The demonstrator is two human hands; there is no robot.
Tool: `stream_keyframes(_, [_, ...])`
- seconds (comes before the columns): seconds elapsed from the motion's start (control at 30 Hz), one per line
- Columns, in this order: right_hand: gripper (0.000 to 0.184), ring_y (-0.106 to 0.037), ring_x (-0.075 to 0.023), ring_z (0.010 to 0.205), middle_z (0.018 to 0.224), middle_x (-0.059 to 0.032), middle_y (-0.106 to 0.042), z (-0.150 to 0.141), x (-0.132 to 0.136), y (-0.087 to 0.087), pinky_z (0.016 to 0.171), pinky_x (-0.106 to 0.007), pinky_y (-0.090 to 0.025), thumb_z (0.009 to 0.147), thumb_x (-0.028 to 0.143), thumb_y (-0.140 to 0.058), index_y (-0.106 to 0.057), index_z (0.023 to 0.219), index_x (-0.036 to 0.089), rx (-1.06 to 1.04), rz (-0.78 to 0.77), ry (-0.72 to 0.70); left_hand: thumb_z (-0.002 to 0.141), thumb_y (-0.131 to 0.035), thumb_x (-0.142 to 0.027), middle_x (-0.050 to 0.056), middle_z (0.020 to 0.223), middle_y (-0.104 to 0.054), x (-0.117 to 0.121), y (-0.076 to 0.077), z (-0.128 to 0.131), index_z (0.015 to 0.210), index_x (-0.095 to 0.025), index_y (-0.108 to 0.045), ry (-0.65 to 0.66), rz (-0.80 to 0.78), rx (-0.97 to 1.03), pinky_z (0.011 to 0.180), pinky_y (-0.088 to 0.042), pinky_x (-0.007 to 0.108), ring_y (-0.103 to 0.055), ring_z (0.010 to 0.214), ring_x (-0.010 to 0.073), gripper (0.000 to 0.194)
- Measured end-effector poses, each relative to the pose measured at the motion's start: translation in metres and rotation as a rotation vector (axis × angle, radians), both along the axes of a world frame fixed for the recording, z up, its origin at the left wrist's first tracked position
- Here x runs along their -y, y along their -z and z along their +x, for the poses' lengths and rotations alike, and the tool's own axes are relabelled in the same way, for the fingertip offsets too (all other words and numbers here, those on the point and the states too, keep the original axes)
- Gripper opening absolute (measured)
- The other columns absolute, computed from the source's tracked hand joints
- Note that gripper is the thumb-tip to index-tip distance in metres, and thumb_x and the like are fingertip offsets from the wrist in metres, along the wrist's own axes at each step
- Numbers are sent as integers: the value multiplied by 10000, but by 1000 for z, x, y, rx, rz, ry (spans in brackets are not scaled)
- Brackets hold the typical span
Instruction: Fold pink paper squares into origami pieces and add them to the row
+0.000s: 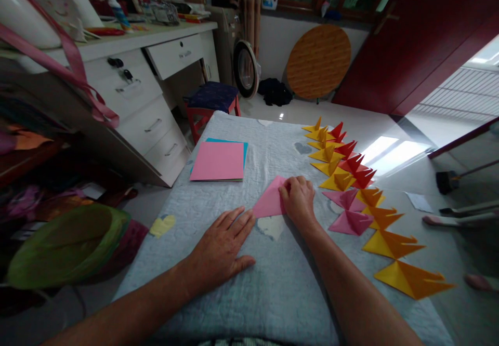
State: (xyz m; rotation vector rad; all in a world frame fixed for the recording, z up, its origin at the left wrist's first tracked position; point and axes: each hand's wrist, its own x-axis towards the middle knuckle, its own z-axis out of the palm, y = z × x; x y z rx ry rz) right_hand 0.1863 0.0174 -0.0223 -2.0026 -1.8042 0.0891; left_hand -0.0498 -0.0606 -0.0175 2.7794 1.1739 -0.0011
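A pink sheet of origami paper (270, 200), folded to a pointed shape, lies on the cloth-covered table (273, 283). My left hand (224, 239) rests flat with fingers stretched, its fingertips touching the paper's left corner. At the paper's right side my right hand (299, 196) has its fingers curled and pinched on the edge; part of the paper is hidden under them. Beyond the left hand sits a stack of square paper (218, 161), pink on top with blue showing beneath. Two folded pink paper cranes (353, 222) stand just right of my right hand.
Rows of yellow paper cranes (393, 244) and red paper cranes (353, 156) line the table's right side. A stool (212, 96) stands past the far left corner, near a white desk (150, 122). A green-lined bin (66, 247) is on the left.
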Motion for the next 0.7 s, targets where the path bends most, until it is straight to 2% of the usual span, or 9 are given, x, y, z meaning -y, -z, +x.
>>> stream_keyframes(0.07, [202, -496, -299, 1023, 1098, -127, -629, -3, 3, -5, 854, -412, -357, 870, 225, -577, -677, 1041, 188, 59, 60, -45, 939, -366, -683, 102, 1565, -394, -1, -1, 0, 1514, -177, -366, 6, -6, -7, 1180, -209, 438, -303, 1443, 299, 766])
stream_keyframes(0.13, [277, -478, -306, 1115, 1230, -120, -606, -8, 10, -11, 907, -427, -351, 882, 197, -575, -657, 1146, 217, 126, 88, -168, 941, -364, -681, 105, 1563, -397, -1, -2, 0, 1512, -174, -368, 15, -5, -4, 1175, -217, 443, -307, 1440, 301, 764])
stream_keyframes(0.23, [254, -507, -253, 1174, 1282, -92, -622, -19, 28, -21, 974, -396, -358, 955, 205, -506, -659, 1156, 234, 191, -11, -544, 934, -378, -685, 106, 1542, -427, -1, 0, 0, 1502, -180, -385, 20, 7, 31, 1170, -238, 452, -318, 1432, 300, 760])
stream_keyframes(0.33, [337, -480, -219, 1299, 1378, -84, -597, -30, 50, -27, 1082, -393, -330, 1019, 322, -425, -602, 1285, 215, 141, -96, -757, 909, -430, -697, 115, 1512, -459, -1, 4, 0, 1479, -180, -413, 7, 34, 101, 1166, -264, 463, -344, 1414, 296, 770])
stream_keyframes(0.4, [519, -405, -242, 1390, 1476, -111, -515, -33, 62, -27, 1148, -416, -285, 1015, 470, -406, -488, 1420, 157, 100, -142, -800, 897, -446, -705, 128, 1506, -461, -1, 6, 0, 1478, -162, -407, 5, 53, 143, 1163, -280, 460, -358, 1404, 293, 796])
stream_keyframes(0.5, [748, -359, -278, 1434, 1543, -152, -420, -31, 69, -21, 1190, -443, -249, 969, 630, -386, -388, 1492, 95, 73, -176, -812, 905, -425, -707, 139, 1510, -455, -1, 9, -1, 1492, -136, -380, 16, 80, 164, 1153, -292, 453, -362, 1401, 296, 820])
stream_keyframes(0.7, [804, -336, -311, 1451, 1561, -190, -372, -26, 64, -15, 1200, -463, -254, 941, 666, -408, -421, 1475, 65, 95, -177, -756, 911, -413, -704, 119, 1522, -452, -1, 11, -3, 1523, -149, -334, 28, 124, 132, 1154, -263, 433, -366, 1401, 291, 830])
